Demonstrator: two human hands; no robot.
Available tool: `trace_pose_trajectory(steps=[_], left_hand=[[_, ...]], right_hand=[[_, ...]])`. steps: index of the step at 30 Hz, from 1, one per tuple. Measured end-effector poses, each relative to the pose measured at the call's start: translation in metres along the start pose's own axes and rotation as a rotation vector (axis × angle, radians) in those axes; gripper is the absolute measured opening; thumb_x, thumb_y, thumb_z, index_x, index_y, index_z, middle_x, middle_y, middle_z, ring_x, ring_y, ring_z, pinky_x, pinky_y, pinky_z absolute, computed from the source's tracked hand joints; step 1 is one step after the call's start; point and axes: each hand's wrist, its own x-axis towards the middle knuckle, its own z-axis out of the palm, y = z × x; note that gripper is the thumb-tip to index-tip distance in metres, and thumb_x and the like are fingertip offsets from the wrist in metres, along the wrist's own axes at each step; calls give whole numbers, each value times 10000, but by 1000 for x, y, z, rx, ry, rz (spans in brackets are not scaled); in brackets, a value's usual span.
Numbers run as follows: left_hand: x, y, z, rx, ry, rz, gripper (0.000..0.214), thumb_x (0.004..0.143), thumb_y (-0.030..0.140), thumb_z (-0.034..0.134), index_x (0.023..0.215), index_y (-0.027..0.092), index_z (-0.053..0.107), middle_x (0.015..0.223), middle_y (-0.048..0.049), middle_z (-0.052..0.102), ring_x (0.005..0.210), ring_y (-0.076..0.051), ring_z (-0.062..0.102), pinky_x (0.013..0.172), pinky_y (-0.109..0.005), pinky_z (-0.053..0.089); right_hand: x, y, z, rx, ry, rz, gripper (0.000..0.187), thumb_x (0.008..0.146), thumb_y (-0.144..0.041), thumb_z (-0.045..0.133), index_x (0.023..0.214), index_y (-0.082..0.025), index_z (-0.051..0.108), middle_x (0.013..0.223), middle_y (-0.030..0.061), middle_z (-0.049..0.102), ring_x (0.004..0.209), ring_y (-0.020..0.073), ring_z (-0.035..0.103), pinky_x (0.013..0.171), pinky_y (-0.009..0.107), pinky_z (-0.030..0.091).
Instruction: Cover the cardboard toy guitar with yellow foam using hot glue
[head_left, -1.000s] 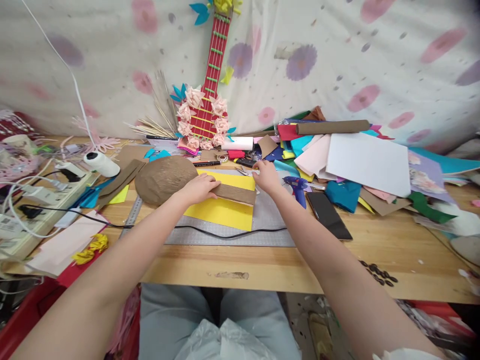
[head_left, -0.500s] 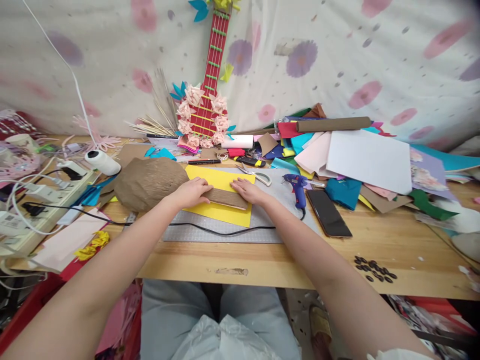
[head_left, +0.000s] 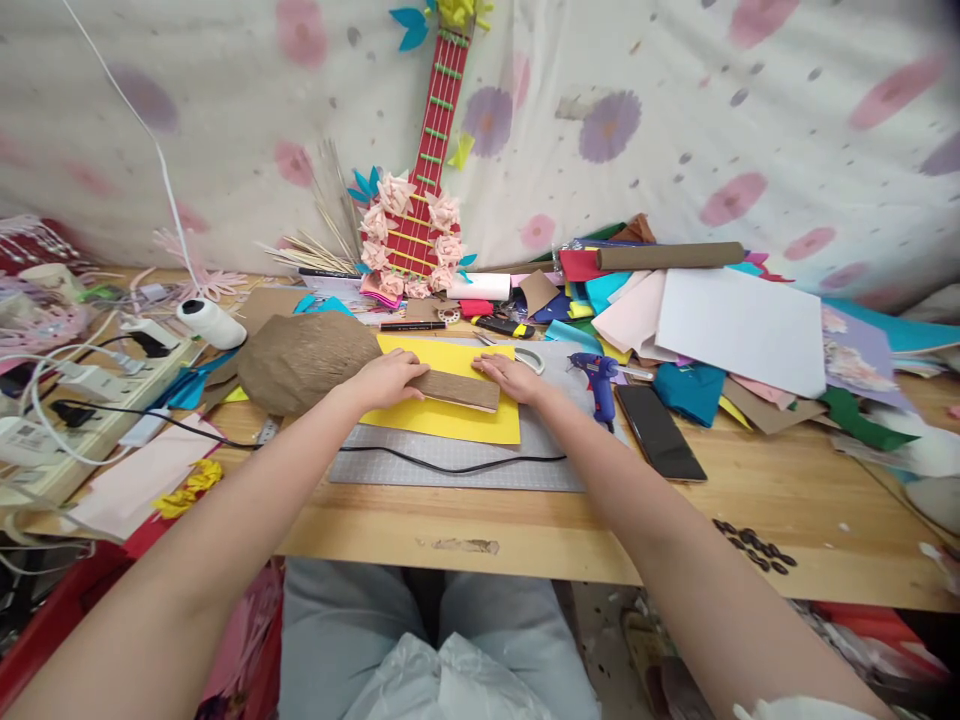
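From the head view, we see our left hand (head_left: 386, 380) over the left part of a brown strip (head_left: 463, 391), fingers bent onto it; whether they grip, we cannot tell. Our right hand (head_left: 516, 378) has its fingers loosely extended by the strip's far edge, over a yellow sheet (head_left: 457, 424). The strip lies on this sheet, which overlaps a grey mat (head_left: 525, 478) on the counter (head_left: 360, 520). Left of our left hand sits a rounded brown piece (head_left: 304, 362). Scissors (head_left: 537, 356) lie just beside our right hand; farther right is a blue glue gun (head_left: 598, 380).
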Motion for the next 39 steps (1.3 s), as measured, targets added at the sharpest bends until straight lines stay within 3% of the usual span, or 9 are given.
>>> trace_pose_trajectory(steps=[3, 8, 11, 17, 22, 25, 31, 34, 39], left_hand=[[-2, 1, 0, 13, 0, -15, 413, 825, 411, 537, 1188, 215, 551, 1116, -86, 575, 1071, -228, 496, 891, -320, 399], [-5, 0, 3, 29, -3, -48, 421, 828, 407, 540, 1205, 219, 539, 1130, -89, 569, 1075, -231, 494, 887, -319, 399], [-3, 7, 4, 28, 5, -32, 426, 828, 402, 546, 1206, 206, 538, 1133, -98, 568, 1083, -234, 490, 897, -322, 396], [1, 26, 14, 1, -10, 9, 423, 815, 403, 567, 1187, 203, 553, 1122, -100, 575, 1070, -236, 501, 884, -326, 407], [-4, 22, 25, -67, -8, -36, 475, 836, 395, 539, 1259, 182, 509, 1193, -107, 564, 1114, -234, 499, 922, -337, 414], [-12, 18, 35, -128, 109, 18, 496, 852, 401, 513, 1291, 172, 479, 1266, -105, 537, 1179, -223, 472, 1014, -372, 369], [-30, 23, 58, -163, 610, -96, 356, 920, 267, 340, 1151, 179, 595, 1154, -76, 635, 1091, -176, 564, 1094, -429, 313], [-35, 29, 62, -142, 664, -108, 350, 907, 227, 344, 1103, 183, 631, 1132, -73, 656, 1060, -185, 595, 1066, -431, 367], [-37, 34, 65, -210, 627, -39, 329, 893, 257, 393, 1075, 183, 657, 1167, -65, 646, 1101, -176, 588, 1018, -363, 444]], right_hand=[[2, 2, 1, 22, 52, 28, 464, 953, -377, 276, 1281, -172, 532, 1380, 62, 475, 1316, 172, 377, 1110, 346, 245], [-3, 9, -5, 125, 360, 203, 426, 900, -221, 347, 1286, -192, 527, 1346, 28, 514, 1253, 173, 458, 1072, 348, 319], [-14, 11, -11, 123, 451, 290, 412, 878, -200, 361, 1222, -171, 586, 1262, 51, 588, 1186, 203, 520, 1028, 361, 369], [-35, -8, -7, 78, 311, 84, 340, 870, -316, 464, 1141, -210, 640, 1193, 53, 631, 1126, 203, 554, 993, 369, 403], [-34, -12, 12, -86, 190, -120, 293, 876, -327, 494, 1054, -189, 682, 1164, 72, 644, 1163, 208, 517, 1041, 378, 355], [-32, -5, 20, -115, 219, -158, 296, 901, -324, 456, 1048, -201, 682, 1165, 58, 643, 1154, 204, 525, 1033, 391, 368], [-30, 7, 29, -126, 299, -234, 304, 912, -339, 443, 1029, -208, 691, 1128, 56, 661, 1135, 228, 540, 1000, 420, 408], [-31, 6, 30, -147, 331, -251, 305, 915, -347, 442, 998, -211, 702, 1098, 51, 674, 1128, 230, 539, 988, 416, 419], [-37, -6, 27, -172, 399, -241, 294, 911, -350, 452, 941, -210, 709, 1022, 51, 696, 1027, 225, 574, 939, 403, 439]])
